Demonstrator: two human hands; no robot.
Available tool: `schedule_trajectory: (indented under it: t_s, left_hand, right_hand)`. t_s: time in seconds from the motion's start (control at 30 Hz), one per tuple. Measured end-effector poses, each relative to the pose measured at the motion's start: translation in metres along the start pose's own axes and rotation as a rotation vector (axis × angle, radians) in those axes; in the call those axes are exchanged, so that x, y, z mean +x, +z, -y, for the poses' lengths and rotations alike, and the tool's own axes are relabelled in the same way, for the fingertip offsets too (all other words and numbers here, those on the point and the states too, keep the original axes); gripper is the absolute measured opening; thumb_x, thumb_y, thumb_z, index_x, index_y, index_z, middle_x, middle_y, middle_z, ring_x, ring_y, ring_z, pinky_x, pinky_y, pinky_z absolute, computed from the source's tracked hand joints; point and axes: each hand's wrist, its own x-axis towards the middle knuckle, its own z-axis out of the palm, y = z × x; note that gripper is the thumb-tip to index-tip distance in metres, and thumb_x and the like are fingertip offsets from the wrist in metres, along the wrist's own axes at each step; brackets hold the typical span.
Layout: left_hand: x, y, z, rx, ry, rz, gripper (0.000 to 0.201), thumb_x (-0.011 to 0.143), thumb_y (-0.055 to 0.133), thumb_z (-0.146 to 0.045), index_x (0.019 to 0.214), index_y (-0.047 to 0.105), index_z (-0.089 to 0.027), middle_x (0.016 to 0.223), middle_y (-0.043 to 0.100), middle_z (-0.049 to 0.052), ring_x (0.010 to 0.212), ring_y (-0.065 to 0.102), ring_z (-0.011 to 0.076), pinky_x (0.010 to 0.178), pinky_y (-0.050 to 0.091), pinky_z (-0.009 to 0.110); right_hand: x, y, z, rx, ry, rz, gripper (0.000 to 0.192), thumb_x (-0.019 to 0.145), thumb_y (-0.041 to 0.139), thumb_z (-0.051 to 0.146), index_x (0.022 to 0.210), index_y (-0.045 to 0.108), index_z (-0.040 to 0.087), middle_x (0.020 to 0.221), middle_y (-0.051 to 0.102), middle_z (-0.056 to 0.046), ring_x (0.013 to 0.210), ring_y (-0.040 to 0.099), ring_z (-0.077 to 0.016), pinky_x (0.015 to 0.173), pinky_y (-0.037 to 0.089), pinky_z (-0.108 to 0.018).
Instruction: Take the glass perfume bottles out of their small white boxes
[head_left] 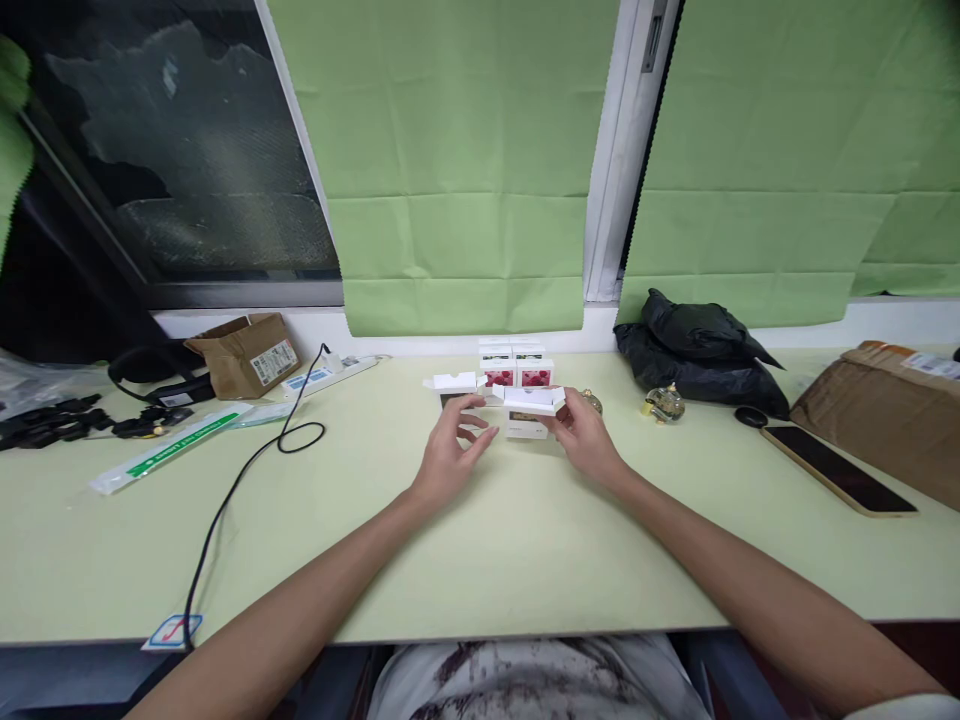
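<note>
Two small white cartons with their top flaps open stand side by side on the pale green table (480, 540). My left hand (448, 452) has its fingers apart at the left carton (455, 387), touching its front. My right hand (584, 435) grips the right carton (531, 410) from its right side. Behind them stand several closed white boxes with red flower prints (517, 372). A small glass bottle with a gold cap (664, 403) sits to the right, and part of another (593, 401) shows just behind my right hand.
A black plastic bag (697, 350) lies at the back right, with a phone (836, 467) and a brown parcel (885, 415) further right. On the left are a black cable (240, 480), a power strip (330, 374), an open cardboard box (246, 352) and a long plastic packet (169, 450).
</note>
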Motion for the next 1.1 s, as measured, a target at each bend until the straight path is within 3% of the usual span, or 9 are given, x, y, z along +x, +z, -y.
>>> schedule_trajectory:
  t_s: [0.13, 0.3, 0.4, 0.57, 0.77, 0.83, 1.0, 1.1]
  left_hand:
    - [0.005, -0.010, -0.001, 0.106, 0.072, -0.260, 0.035, 0.100, 0.063, -0.038, 0.130, 0.049, -0.028, 0.127, 0.055, 0.009, 0.098, 0.063, 0.0186, 0.080, 0.057, 0.034]
    - [0.013, -0.018, 0.010, 0.202, 0.033, -0.457, 0.064, 0.091, 0.075, -0.042, 0.140, 0.036, -0.030, 0.145, 0.039, 0.012, 0.115, 0.055, 0.0243, 0.087, 0.052, 0.038]
    - [0.015, -0.019, 0.015, 0.215, 0.009, -0.467, 0.074, 0.088, 0.078, -0.044, 0.143, 0.031, -0.031, 0.150, 0.035, 0.013, 0.122, 0.052, 0.0267, 0.089, 0.051, 0.040]
    - [0.014, -0.017, 0.015, 0.223, 0.017, -0.422, 0.074, 0.089, 0.076, -0.044, 0.144, 0.028, -0.032, 0.152, 0.034, 0.013, 0.125, 0.051, 0.0275, 0.091, 0.050, 0.041]
    - [0.014, -0.015, 0.014, 0.227, 0.055, -0.416, 0.069, 0.093, 0.072, -0.042, 0.145, 0.029, -0.030, 0.154, 0.034, 0.015, 0.127, 0.051, 0.0279, 0.092, 0.048, 0.042]
    - [0.014, -0.015, 0.014, 0.219, 0.063, -0.413, 0.066, 0.095, 0.070, -0.041, 0.145, 0.029, -0.029, 0.154, 0.035, 0.015, 0.126, 0.052, 0.0275, 0.092, 0.048, 0.041]
    - [0.013, -0.013, 0.014, 0.214, 0.076, -0.398, 0.062, 0.097, 0.068, -0.039, 0.145, 0.031, -0.029, 0.153, 0.037, 0.015, 0.126, 0.052, 0.0275, 0.093, 0.048, 0.041]
    - [0.013, -0.013, 0.015, 0.209, 0.065, -0.390, 0.061, 0.097, 0.067, -0.040, 0.145, 0.031, -0.029, 0.153, 0.037, 0.015, 0.126, 0.051, 0.0275, 0.093, 0.047, 0.042]
  right_hand:
    - [0.005, 0.001, -0.012, -0.019, 0.099, -0.033, 0.031, 0.099, 0.057, 0.049, 0.112, 0.062, 0.021, 0.090, 0.068, -0.004, 0.073, 0.065, -0.0211, 0.070, 0.052, -0.035]
    - [0.009, 0.003, -0.014, 0.002, 0.162, -0.005, 0.026, 0.099, 0.056, 0.046, 0.109, 0.062, 0.022, 0.078, 0.069, 0.000, 0.067, 0.069, -0.0207, 0.072, 0.052, -0.035]
    - [0.011, 0.004, -0.014, -0.017, 0.176, 0.002, 0.022, 0.099, 0.056, 0.043, 0.106, 0.062, 0.023, 0.076, 0.069, 0.001, 0.069, 0.071, -0.0212, 0.074, 0.053, -0.035]
    - [0.014, 0.005, -0.015, -0.017, 0.254, 0.028, 0.023, 0.097, 0.058, 0.042, 0.110, 0.059, 0.023, 0.076, 0.070, 0.000, 0.068, 0.072, -0.0211, 0.072, 0.053, -0.034]
    - [0.014, 0.002, -0.008, 0.079, 0.169, -0.093, 0.026, 0.099, 0.055, 0.047, 0.113, 0.056, 0.025, 0.102, 0.071, -0.003, 0.070, 0.071, -0.0180, 0.069, 0.054, -0.032]
    - [0.013, 0.002, -0.008, 0.081, 0.163, -0.090, 0.026, 0.099, 0.054, 0.048, 0.112, 0.055, 0.025, 0.095, 0.070, -0.001, 0.070, 0.071, -0.0183, 0.068, 0.054, -0.032]
    - [0.009, 0.005, -0.014, 0.007, 0.235, 0.108, 0.024, 0.097, 0.057, 0.048, 0.104, 0.056, 0.025, 0.076, 0.067, 0.003, 0.059, 0.066, -0.0181, 0.063, 0.050, -0.031]
    - [0.009, 0.005, -0.016, 0.011, 0.238, 0.064, 0.023, 0.097, 0.057, 0.047, 0.104, 0.055, 0.025, 0.074, 0.068, 0.003, 0.060, 0.067, -0.0184, 0.064, 0.049, -0.031]
